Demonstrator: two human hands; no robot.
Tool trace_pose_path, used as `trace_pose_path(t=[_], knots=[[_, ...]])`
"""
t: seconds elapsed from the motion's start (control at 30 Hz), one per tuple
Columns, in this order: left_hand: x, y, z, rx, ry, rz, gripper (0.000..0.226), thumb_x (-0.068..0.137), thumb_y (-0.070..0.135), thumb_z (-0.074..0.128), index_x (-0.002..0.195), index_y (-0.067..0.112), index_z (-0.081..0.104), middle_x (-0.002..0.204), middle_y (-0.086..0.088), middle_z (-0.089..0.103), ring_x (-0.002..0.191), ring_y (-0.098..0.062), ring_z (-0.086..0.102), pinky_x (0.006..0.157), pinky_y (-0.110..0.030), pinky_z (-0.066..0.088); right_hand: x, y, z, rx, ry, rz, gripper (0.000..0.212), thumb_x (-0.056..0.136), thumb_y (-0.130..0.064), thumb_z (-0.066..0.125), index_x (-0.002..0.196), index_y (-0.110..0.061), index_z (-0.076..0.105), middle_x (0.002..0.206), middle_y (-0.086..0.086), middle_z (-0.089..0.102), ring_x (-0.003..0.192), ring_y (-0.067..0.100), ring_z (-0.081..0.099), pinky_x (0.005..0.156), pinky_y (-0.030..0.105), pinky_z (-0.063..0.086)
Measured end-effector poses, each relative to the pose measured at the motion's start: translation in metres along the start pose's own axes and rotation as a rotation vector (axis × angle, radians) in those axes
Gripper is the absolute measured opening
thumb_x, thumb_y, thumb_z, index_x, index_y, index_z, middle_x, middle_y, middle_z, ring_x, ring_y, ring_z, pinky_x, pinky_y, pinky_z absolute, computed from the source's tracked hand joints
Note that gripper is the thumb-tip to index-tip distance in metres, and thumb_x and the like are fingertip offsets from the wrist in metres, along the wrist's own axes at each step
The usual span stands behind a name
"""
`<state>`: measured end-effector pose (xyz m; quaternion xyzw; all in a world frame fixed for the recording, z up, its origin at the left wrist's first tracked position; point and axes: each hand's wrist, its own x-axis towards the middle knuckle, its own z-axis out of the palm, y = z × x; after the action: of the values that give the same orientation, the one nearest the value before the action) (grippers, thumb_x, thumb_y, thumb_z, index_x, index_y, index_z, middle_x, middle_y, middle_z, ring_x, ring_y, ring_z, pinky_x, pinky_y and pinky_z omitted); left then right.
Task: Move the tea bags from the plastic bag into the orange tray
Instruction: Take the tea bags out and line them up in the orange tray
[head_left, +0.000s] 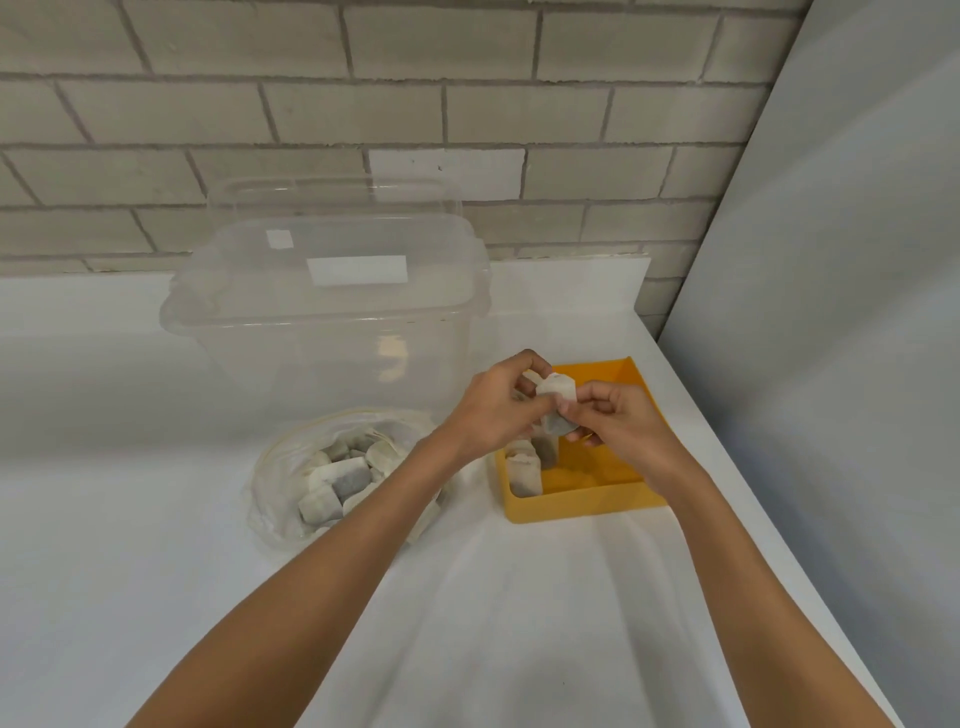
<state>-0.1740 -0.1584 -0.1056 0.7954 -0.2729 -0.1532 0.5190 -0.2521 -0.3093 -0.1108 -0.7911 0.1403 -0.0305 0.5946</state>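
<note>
Tea bag (557, 402): held in the air above the middle of the orange tray (582, 503), pinched between both hands. The left hand (491, 410) comes in from the left with fingers curled, thumb and fingertips nipping the pale upper part. The right hand (621, 423) nips the right margin, its other fingers loosely curled. A second pale scrap shows behind the left fingers (maybe another bag stuck to the first; cannot tell).

Handling, as a judgement: a paper sachet, very light, soft and limp. The lower end is darker and plump with leaf, the top flat and empty. It likely tears if tugged, and the bags probably cling together. The best hold is a light pinch on the flat upper margin, not on the filled part.

Tray: square, opaque orange plastic with low straight walls, sitting near the bench's right edge. A few filed tea bags (523, 465) stand on edge along its left wall; the rest of the floor shows bare.

Plastic bag (283, 467): clear, crumpled film with the mouth rolled open, just left of the tray. The left forearm crosses over its right side. Inside lies a loose heap of tea bags (337, 480), grey-white and pillow-shaped, so most of the job looks undone.

Behind the bag, toward the bench's back edge, stands a clear storage box (332, 332), rigid with rounded corners. The bench (156, 545) is white, with a faintly creased covering. A grey brick wall (467, 104) runs along the back, and a smooth grey panel (857, 312) closes off the right.
</note>
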Motion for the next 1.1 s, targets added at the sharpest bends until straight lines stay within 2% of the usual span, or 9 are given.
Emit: trace_pose_path(t=[0.17,0.23,0.33,0.53,0.63,0.73,0.87,0.97,1.1], knots=[[0.019,-0.006,0.009,0.273,-0.046,0.052,0.010,0.086,0.022,0.069,0.089,0.012,0.070,0.090,-0.005,0.070,0.083,-0.017,0.062,0.076,-0.029,0.050,0.006,0.015,-0.009,-0.190,-0.049,0.092,0.008,0.088,-0.015,0.067,0.084,-0.008,0.067,0.076,0.002,0.069,0.061,0.014,0.065,0.054,0.017,0.046],[0.025,-0.012,0.016,0.391,-0.119,0.005,0.013,0.085,0.023,0.070,0.090,0.011,0.071,0.095,-0.008,0.069,0.085,-0.018,0.061,0.077,-0.028,0.050,0.010,0.021,-0.011,-0.324,-0.071,0.115,0.006,0.089,-0.010,0.065,0.083,-0.008,0.067,0.077,0.004,0.068,0.060,0.014,0.064,0.054,0.014,0.047],[0.028,-0.021,0.025,0.494,-0.174,-0.066,0.012,0.085,0.023,0.071,0.093,0.013,0.071,0.096,-0.007,0.065,0.092,-0.023,0.063,0.084,-0.038,0.054,0.017,0.030,-0.010,-0.465,-0.112,0.142,0.008,0.089,-0.005,0.063,0.083,-0.006,0.069,0.081,0.013,0.071,0.060,0.016,0.063,0.056,0.016,0.050],[0.025,-0.023,0.032,0.619,-0.110,-0.118,0.012,0.088,0.018,0.066,0.099,0.016,0.069,0.110,-0.009,0.064,0.100,-0.027,0.062,0.081,-0.034,0.052,0.026,0.035,0.001,-0.588,-0.093,0.143,0.013,0.089,-0.002,0.059,0.081,-0.001,0.069,0.063,0.010,0.065,0.052,0.015,0.060,0.061,0.026,0.051],[0.026,-0.022,0.034,0.732,-0.092,-0.132,0.016,0.091,0.019,0.061,0.106,0.018,0.066,0.117,-0.010,0.059,0.105,-0.030,0.060,0.080,-0.033,0.047,0.029,0.036,0.006,-0.638,-0.067,0.136,0.016,0.088,-0.001,0.056,0.083,0.003,0.070,0.067,0.015,0.068,0.054,0.016,0.060,0.068,0.035,0.055],[0.025,-0.023,0.034,0.822,-0.093,-0.126,0.023,0.092,0.019,0.058,0.115,0.016,0.061,0.121,-0.010,0.056,0.108,-0.030,0.059,0.084,-0.036,0.048,0.030,0.037,0.010,-0.629,-0.092,0.156,0.013,0.088,-0.001,0.058,0.081,0.000,0.069,0.063,0.013,0.067,0.054,0.019,0.062,0.066,0.034,0.055],[0.024,-0.024,0.029,0.785,-0.072,-0.098,0.026,0.089,0.020,0.063,0.115,0.017,0.057,0.119,-0.007,0.058,0.108,-0.028,0.058,0.082,-0.036,0.047,0.026,0.034,0.009,-0.596,-0.091,0.180,0.007,0.087,-0.003,0.060,0.084,-0.007,0.065,0.058,0.007,0.064,0.051,0.014,0.061,0.057,0.023,0.051],[0.021,-0.017,0.016,0.701,-0.018,-0.077,0.026,0.087,0.023,0.065,0.112,0.020,0.059,0.115,-0.004,0.061,0.106,-0.025,0.059,0.081,-0.035,0.047,0.023,0.030,0.003,-0.597,-0.045,0.173,0.009,0.088,-0.002,0.058,0.093,-0.008,0.064,0.061,0.007,0.064,0.055,0.015,0.061,0.059,0.026,0.051],[0.001,-0.003,-0.013,0.522,0.036,-0.064,0.019,0.086,0.025,0.066,0.105,0.023,0.064,0.099,0.003,0.067,0.099,-0.021,0.059,0.086,-0.038,0.050,0.017,0.013,-0.003,-0.616,0.022,0.059,0.007,0.088,-0.008,0.062,0.090,-0.013,0.066,0.070,0.000,0.062,0.066,0.016,0.063,0.054,0.020,0.045]])
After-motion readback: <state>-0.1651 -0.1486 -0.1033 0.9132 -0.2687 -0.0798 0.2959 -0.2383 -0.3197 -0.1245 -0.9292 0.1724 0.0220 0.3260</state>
